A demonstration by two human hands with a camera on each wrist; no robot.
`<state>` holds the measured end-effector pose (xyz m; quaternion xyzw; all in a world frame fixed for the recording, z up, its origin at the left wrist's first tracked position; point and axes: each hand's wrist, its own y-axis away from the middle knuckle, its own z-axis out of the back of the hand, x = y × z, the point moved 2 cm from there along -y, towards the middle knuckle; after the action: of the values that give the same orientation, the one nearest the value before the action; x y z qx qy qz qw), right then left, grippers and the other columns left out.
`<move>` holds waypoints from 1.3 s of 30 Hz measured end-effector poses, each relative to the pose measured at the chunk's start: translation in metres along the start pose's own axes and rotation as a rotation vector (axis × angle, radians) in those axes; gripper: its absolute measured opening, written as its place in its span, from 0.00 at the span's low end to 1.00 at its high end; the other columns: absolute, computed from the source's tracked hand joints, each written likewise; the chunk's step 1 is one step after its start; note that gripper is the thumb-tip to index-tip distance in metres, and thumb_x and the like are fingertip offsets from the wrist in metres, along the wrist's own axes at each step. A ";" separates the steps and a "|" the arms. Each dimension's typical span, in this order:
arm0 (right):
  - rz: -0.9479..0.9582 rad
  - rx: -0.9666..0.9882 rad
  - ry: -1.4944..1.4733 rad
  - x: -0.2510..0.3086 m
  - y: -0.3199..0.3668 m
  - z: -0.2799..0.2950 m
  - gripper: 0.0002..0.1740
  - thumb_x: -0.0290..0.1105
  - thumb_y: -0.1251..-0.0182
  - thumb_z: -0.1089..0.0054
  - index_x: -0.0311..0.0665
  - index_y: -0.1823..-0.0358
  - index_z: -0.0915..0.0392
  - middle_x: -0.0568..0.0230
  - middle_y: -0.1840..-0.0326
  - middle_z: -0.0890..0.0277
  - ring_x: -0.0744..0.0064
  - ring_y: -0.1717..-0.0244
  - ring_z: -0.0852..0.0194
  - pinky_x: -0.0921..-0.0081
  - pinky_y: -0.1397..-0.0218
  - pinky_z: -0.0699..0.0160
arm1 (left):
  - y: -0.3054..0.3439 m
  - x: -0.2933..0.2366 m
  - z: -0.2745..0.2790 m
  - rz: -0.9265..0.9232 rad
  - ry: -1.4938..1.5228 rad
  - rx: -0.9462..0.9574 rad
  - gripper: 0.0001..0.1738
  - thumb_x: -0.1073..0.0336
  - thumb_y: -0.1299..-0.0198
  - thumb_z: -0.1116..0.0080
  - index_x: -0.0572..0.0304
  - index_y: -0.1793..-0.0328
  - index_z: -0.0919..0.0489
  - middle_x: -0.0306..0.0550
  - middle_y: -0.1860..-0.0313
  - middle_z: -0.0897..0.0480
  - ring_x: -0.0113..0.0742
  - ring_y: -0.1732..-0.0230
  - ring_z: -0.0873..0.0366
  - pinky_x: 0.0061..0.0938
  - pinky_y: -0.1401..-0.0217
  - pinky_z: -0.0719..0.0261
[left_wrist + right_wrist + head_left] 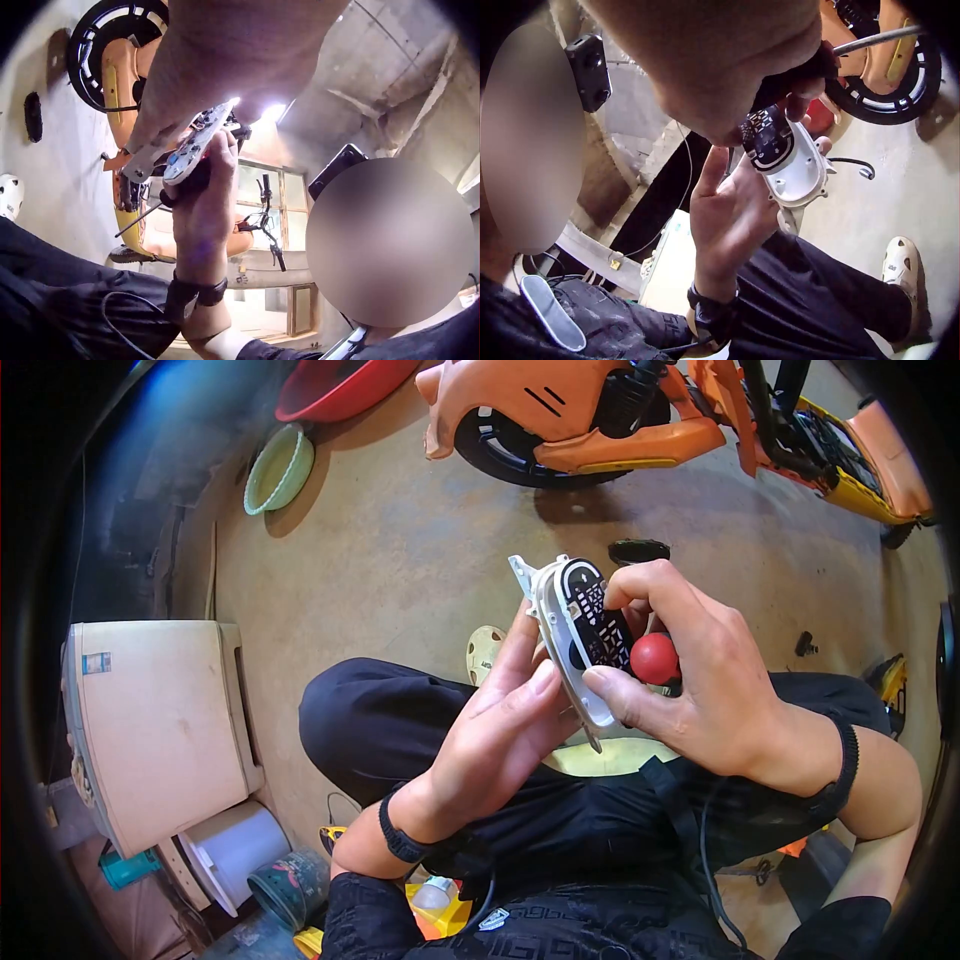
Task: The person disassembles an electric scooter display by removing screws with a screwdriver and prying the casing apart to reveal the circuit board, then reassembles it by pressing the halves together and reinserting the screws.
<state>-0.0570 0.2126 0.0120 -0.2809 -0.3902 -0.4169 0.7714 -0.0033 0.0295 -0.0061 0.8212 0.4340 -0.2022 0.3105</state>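
My left hand (pixel 490 735) grips a white oval housing (pixel 562 645), thumb along its near edge and fingers behind it. A black panel with white segment markings (pixel 600 622) sits tilted against the housing's inner side, and my right hand (pixel 715 670) pinches it between thumb and fingers. A red ball-shaped end (pixel 655 658) shows in the right palm; in the left wrist view a thin dark rod (pixel 139 223) extends beside that hand. The right wrist view shows the housing's bare white interior (pixel 799 176) beyond the black panel (pixel 769 142).
An orange scooter (pixel 520 410) stands ahead, with a green basket (pixel 280 470) and red basin (pixel 340 388) ahead on the left. A white cabinet (pixel 160 720) and a white bucket (pixel 235 850) are at the left. A dark object (pixel 640 550) lies on the floor beyond the hands.
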 end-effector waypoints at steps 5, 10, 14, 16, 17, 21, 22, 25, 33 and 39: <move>0.030 -0.011 -0.015 0.003 0.001 0.003 0.27 0.29 0.44 0.26 0.37 0.45 0.30 0.55 0.61 0.27 0.60 0.63 0.25 0.67 0.56 0.23 | 0.001 0.000 -0.003 -0.029 -0.013 0.027 0.47 0.57 0.24 0.46 0.44 0.10 0.63 0.52 0.18 0.41 0.47 0.18 0.40 0.47 0.18 0.39; 0.022 0.004 0.004 0.002 0.001 0.002 0.26 0.29 0.44 0.27 0.37 0.46 0.30 0.54 0.60 0.26 0.57 0.63 0.22 0.65 0.56 0.22 | 0.002 0.002 -0.003 -0.042 -0.067 0.044 0.50 0.57 0.26 0.45 0.46 0.10 0.65 0.53 0.17 0.43 0.47 0.17 0.43 0.46 0.17 0.42; 0.051 0.044 0.049 0.002 0.003 0.001 0.26 0.30 0.44 0.26 0.36 0.46 0.30 0.50 0.58 0.23 0.50 0.62 0.20 0.62 0.57 0.21 | 0.003 0.003 -0.004 -0.038 -0.076 0.063 0.52 0.56 0.27 0.43 0.48 0.10 0.67 0.52 0.17 0.45 0.46 0.16 0.45 0.45 0.16 0.45; 0.056 0.046 0.055 0.000 0.003 -0.001 0.26 0.31 0.43 0.26 0.36 0.46 0.30 0.50 0.58 0.23 0.48 0.62 0.19 0.61 0.57 0.20 | 0.002 0.005 -0.004 -0.037 -0.080 0.056 0.53 0.56 0.27 0.43 0.48 0.10 0.68 0.52 0.17 0.45 0.45 0.17 0.45 0.45 0.16 0.45; 0.061 0.047 0.063 0.000 0.003 -0.001 0.26 0.31 0.43 0.26 0.36 0.46 0.30 0.49 0.58 0.22 0.46 0.62 0.19 0.61 0.57 0.20 | 0.003 0.005 -0.004 -0.036 -0.083 0.050 0.54 0.56 0.28 0.43 0.49 0.10 0.69 0.52 0.17 0.45 0.45 0.17 0.45 0.44 0.16 0.46; 0.072 0.062 0.052 0.001 0.004 -0.001 0.27 0.33 0.42 0.26 0.36 0.45 0.30 0.49 0.59 0.21 0.44 0.61 0.18 0.59 0.57 0.20 | 0.002 0.004 -0.006 -0.005 -0.196 0.002 0.58 0.42 0.36 0.37 0.46 0.11 0.62 0.52 0.14 0.48 0.54 0.15 0.44 0.55 0.17 0.42; 0.099 0.054 0.070 0.002 0.004 -0.002 0.27 0.33 0.42 0.26 0.36 0.45 0.30 0.48 0.59 0.20 0.44 0.62 0.18 0.59 0.58 0.20 | 0.002 0.004 -0.006 0.005 -0.202 -0.005 0.58 0.42 0.35 0.37 0.47 0.11 0.62 0.52 0.14 0.48 0.54 0.15 0.44 0.55 0.17 0.42; 0.097 0.060 0.080 0.002 0.003 -0.002 0.27 0.33 0.42 0.25 0.36 0.45 0.30 0.48 0.60 0.20 0.43 0.62 0.17 0.58 0.59 0.19 | 0.001 0.003 -0.008 0.005 -0.193 -0.009 0.58 0.43 0.35 0.38 0.48 0.11 0.61 0.53 0.15 0.47 0.54 0.16 0.44 0.54 0.17 0.42; 0.075 0.079 0.091 -0.001 0.003 -0.002 0.27 0.34 0.41 0.24 0.36 0.46 0.30 0.48 0.62 0.20 0.43 0.62 0.17 0.58 0.59 0.19 | 0.001 0.004 -0.007 -0.009 -0.194 -0.046 0.57 0.43 0.35 0.38 0.49 0.11 0.60 0.53 0.17 0.43 0.53 0.17 0.41 0.53 0.17 0.41; 0.083 0.104 0.094 -0.004 0.003 -0.004 0.25 0.34 0.41 0.23 0.37 0.47 0.28 0.49 0.62 0.20 0.45 0.64 0.18 0.60 0.60 0.20 | -0.001 0.004 0.002 -0.055 -0.056 0.050 0.46 0.60 0.27 0.44 0.56 0.12 0.58 0.49 0.22 0.37 0.40 0.22 0.37 0.40 0.19 0.40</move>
<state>-0.0543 0.2127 0.0065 -0.2365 -0.3626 -0.3763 0.8192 -0.0015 0.0310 -0.0102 0.8105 0.4422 -0.2444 0.2963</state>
